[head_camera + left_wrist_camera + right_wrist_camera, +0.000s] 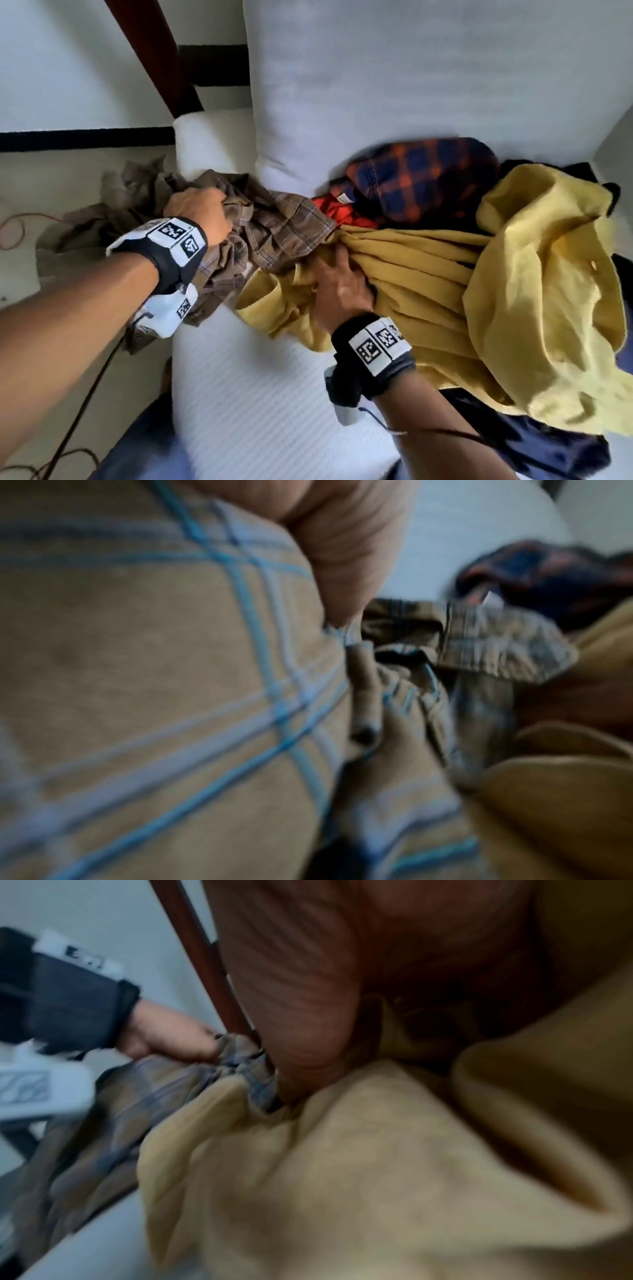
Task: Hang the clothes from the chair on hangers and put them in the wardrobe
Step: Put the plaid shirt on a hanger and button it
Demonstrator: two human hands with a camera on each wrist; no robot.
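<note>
A pile of clothes lies on the white armchair [260,394]. My left hand [202,219] grips a bunched brown plaid shirt [274,226] at the chair's left arm; its cloth fills the left wrist view [154,669]. My right hand [337,287] clutches gathered folds of a yellow garment [513,291] near the seat's middle, seen close in the right wrist view [342,1164]. Behind them lie a blue and orange checked shirt [421,178] and a red piece [342,210]. No hanger or wardrobe is in view.
Dark blue cloth [534,442] hangs under the yellow garment at the right. A dark wooden post [154,58] rises behind the chair's left arm. Cables [13,229] lie on the pale floor at the left.
</note>
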